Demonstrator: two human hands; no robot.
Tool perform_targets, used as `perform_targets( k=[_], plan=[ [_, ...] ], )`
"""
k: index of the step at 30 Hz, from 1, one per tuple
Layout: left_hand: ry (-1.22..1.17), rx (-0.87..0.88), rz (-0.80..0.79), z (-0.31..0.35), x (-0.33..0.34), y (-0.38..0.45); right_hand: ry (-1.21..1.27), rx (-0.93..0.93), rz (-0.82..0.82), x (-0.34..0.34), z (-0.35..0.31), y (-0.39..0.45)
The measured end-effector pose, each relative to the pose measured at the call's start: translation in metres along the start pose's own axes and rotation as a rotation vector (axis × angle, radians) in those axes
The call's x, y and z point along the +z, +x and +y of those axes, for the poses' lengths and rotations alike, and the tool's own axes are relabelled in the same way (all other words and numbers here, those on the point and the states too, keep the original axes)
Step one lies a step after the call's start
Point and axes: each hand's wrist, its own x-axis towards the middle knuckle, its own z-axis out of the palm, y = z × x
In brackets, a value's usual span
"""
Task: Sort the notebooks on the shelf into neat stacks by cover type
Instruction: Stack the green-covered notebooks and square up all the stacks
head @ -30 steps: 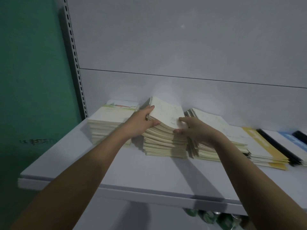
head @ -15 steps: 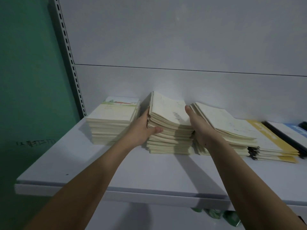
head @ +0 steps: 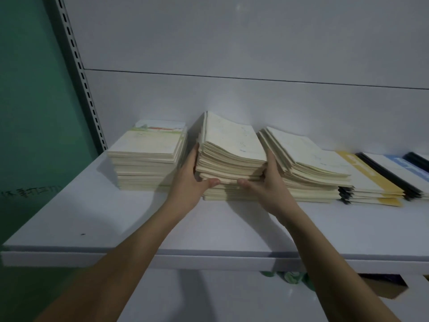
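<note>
notebooks point(head: 228, 156) in the middle of the white shelf point(head: 97, 219), and both hands are on them. the left hand point(head: 189, 180) clamps the left edge of the upper bundle, thumb hooked under its front corner, while the right hand point(head: 264, 182) takes the right edge the same way, fingers tucked out of sight behind the pile. a second ago the left hand was only fingering the top corner and the right was resting on the cover; half a second ago they had slid to the flanks; now the thumbs sit under the front edge and the upper bundle tilts, its front looking slightly raised off the few cream notebooks beneath it. my read: a whole batch is being taken off in one go, either to be squared up or carried to another pile.

left of it, the landscape-cover stack point(head: 148, 159) sits square and looks finished. right of it, the slumped cream stack point(head: 306, 168) leans toward the yellow-cover notebooks point(head: 369, 182), with black-spined ones point(head: 392, 175) and blue-cover ones point(head: 411, 166) fanned out beyond. that right side looks unsorted, so plenty remains. the gripped bundle is thick and loose-paged, and a slip in the middle could spill it.
</note>
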Motion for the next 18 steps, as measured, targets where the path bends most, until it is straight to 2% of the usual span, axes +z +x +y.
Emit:
perform_targets(
  k=[6,11,13,16,18],
  plan=[
    [-0.001,-0.007,0.083,-0.004,0.004,0.001,-0.094,0.002,0.098,0.014,0.015,0.001],
    [-0.015,-0.001,0.149,-0.005,0.008,-0.001,-0.095,0.101,0.173,0.022,0.018,0.002],
    [-0.025,-0.017,0.094,-0.006,0.005,-0.006,-0.083,0.089,0.176,0.021,0.02,-0.003],
    [0.024,-0.057,-0.076,-0.011,0.001,-0.014,-0.098,0.064,0.097,0.017,0.022,-0.009],
    [0.042,-0.058,-0.113,-0.013,0.0,-0.016,-0.14,0.062,0.06,0.015,0.022,-0.012]
  ],
)
